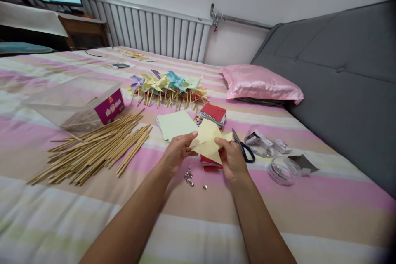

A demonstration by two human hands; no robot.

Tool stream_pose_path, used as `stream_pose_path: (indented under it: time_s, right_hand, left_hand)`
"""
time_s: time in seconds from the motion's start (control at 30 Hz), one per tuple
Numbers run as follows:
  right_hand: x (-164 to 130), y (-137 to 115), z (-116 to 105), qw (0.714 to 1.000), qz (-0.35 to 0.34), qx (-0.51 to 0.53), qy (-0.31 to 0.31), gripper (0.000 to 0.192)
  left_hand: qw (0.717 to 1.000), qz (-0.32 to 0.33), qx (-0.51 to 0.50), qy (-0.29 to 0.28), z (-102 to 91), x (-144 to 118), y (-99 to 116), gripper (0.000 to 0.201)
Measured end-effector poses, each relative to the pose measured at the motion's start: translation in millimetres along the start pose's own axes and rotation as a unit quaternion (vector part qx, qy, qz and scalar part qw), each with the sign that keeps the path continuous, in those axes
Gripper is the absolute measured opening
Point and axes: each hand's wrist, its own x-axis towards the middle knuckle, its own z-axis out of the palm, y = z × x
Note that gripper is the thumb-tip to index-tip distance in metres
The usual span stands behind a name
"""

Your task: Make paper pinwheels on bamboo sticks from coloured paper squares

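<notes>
The left hand (177, 152) and right hand (232, 160) pinch a folded pale-yellow paper square (208, 140), fingers closed on its opposite edges (above the striped bedsheet (309, 198)). Scissors (243, 146) lie just right; wooden sticks (99, 146) lie left; metal pins (189, 175) lie below.

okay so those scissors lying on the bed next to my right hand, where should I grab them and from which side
Take the scissors by the dark handle loops, the end nearer you. Come from above and slightly right. The blades point away toward the pillow, and the right hand, holding yellow paper, sits just left of the handles, so that side is crowded.
</notes>
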Motion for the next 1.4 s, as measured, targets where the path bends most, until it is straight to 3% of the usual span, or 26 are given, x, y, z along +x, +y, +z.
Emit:
stream_pose_path:
  time_s: [0.17, 0.47, 0.73, 0.87, 1.03, 1.13, 1.27, 1.4]
  right_hand:
    - [-0.5, -0.4, -7.5, 0.995, 0.026, -0.071, -0.070, 0.023]
    - [0.0, 2.2, -10.7, 0.973, -0.034, -0.223, -0.048, 0.016]
    - [-1.6, 1.2, -9.4, 0.963, -0.061, -0.250, -0.075, 0.020]
    - [1.1, 0.3, -8.3, 0.964, -0.143, -0.215, -0.067, 0.033]
    - [-1.0, -4.4, -6.6, 0.915, -0.308, -0.260, 0.030, 0.024]
    - [-6.1, -4.2, -4.8, 0.904, -0.309, -0.294, -0.033, 0.011]
    - [-8.7, 3.4, -3.6, 0.881, -0.242, -0.368, -0.174, 0.022]
    - [-6.3, 11.3, -4.3, 0.866, -0.231, -0.399, -0.192, 0.027]
  left_hand:
    - [0.998, -0.023, 0.053, -0.016, 1.7, -2.4, -0.2, 0.029]
    - [0.990, -0.001, 0.141, 0.001, 0.1, -0.6, -4.4, 0.031]
    - [0.993, 0.006, 0.114, 0.003, 0.8, -0.4, -6.2, 0.026]
    - [0.994, 0.004, 0.085, 0.068, 0.6, 1.5, -4.9, 0.024]
    - [0.986, 0.015, 0.029, 0.166, -4.3, 7.3, -2.9, 0.031]
    - [0.982, 0.024, -0.005, 0.189, -7.5, 10.0, -2.5, 0.031]
    - [0.982, 0.020, -0.046, 0.181, -9.3, 11.2, -2.5, 0.028]
    - [0.986, 0.009, -0.068, 0.149, -8.7, 10.8, -3.0, 0.023]
